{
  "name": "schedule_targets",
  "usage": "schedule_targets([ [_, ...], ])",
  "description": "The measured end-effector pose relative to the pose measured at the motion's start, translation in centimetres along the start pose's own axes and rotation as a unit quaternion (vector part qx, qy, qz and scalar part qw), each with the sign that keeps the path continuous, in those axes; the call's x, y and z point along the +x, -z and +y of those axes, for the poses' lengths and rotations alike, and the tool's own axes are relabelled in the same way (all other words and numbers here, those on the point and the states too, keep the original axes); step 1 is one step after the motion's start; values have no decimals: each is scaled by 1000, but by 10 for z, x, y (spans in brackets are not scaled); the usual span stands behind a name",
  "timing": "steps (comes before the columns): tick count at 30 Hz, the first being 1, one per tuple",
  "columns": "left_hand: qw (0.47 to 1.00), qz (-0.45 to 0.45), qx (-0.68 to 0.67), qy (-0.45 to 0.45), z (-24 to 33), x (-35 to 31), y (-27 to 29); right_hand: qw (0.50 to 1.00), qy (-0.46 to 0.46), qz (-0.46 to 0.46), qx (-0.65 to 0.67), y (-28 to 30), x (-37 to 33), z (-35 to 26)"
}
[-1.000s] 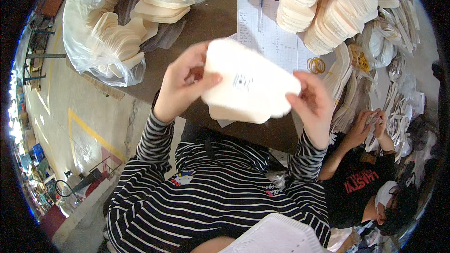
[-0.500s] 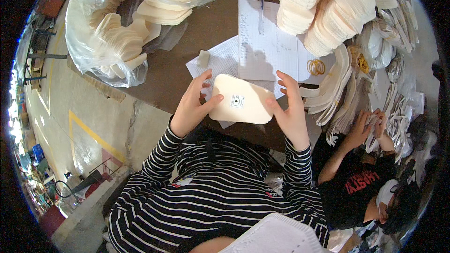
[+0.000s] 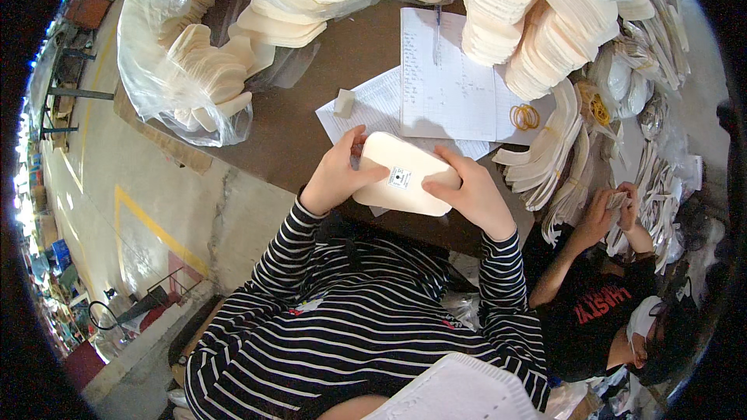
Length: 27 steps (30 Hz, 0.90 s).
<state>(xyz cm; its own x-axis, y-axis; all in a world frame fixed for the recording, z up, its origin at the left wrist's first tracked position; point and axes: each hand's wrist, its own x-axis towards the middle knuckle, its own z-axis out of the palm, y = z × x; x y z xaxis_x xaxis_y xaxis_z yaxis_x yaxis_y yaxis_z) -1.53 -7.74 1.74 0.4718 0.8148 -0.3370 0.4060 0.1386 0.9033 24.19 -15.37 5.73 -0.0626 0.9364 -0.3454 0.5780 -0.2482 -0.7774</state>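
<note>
At the centre of the frame, my left hand and right hand are pinching a cream, round-cornered panel from opposite ends, thumbs pressing on its face and fingers curling behind. A small label is showing between the thumbs. From a distance, I am judging that doing this well means a light, even pinch, level edges and thumbs clear of the label; whether more layers are lying underneath, I cannot tell. Beyond, loose sheets and an open notebook are covering part of the brown bench. Rubber bands are lying right of centre, a clear bag is bulging at upper left, and banded stacks are leaning at upper right.
</note>
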Motion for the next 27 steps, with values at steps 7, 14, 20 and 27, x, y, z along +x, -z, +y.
schedule_targets([
  [7,990,-132,2,-50,-3,14,9,994,10,-101,39,-3,5,-2],
  [14,987,-144,-76,5,10,-3,7,993,-76,-70,58,-18,-15,-22],
  [20,987,-122,-31,-100,23,-22,7,994,74,-30,-77,-8,-24,-31],
  [27,957,-96,-39,-269,25,17,-6,948,176,159,-214,-14,-3,-38],
])
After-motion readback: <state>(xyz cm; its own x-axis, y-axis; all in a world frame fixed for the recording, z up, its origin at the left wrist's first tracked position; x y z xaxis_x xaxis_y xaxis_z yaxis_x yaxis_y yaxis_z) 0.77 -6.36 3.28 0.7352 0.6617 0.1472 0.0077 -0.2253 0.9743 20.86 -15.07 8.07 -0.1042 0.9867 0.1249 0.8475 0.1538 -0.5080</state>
